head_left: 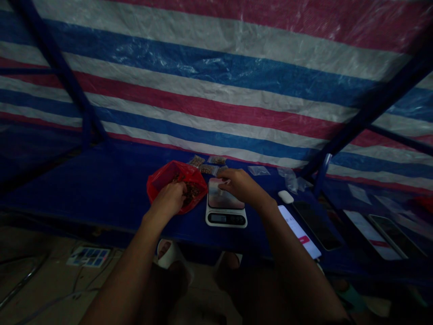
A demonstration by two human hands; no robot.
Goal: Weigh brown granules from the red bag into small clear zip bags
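My left hand [170,197] reaches into an open red plastic bag [158,183] of small brown pieces [192,193]. Its fingers are curled at the pieces, and the fingertips are hidden. Over the plate of a white digital scale [226,217] hovers my right hand [237,183], thumb and fingers bent together. A pale bit shows at those fingers, too dim to make out. Just behind the scale lie several small clear packets [207,169] filled with brown pieces. The digits on the scale's display cannot be read.
To the right on the blue tabletop [111,180] are a flat clear bag [259,170], crumpled clear bags [290,179], a white case [286,197], a lit phone [299,231] and a dark phone [318,225]. Blue frame bars and a striped sheet [216,104] stand behind. A power strip [88,256] lies on the floor.
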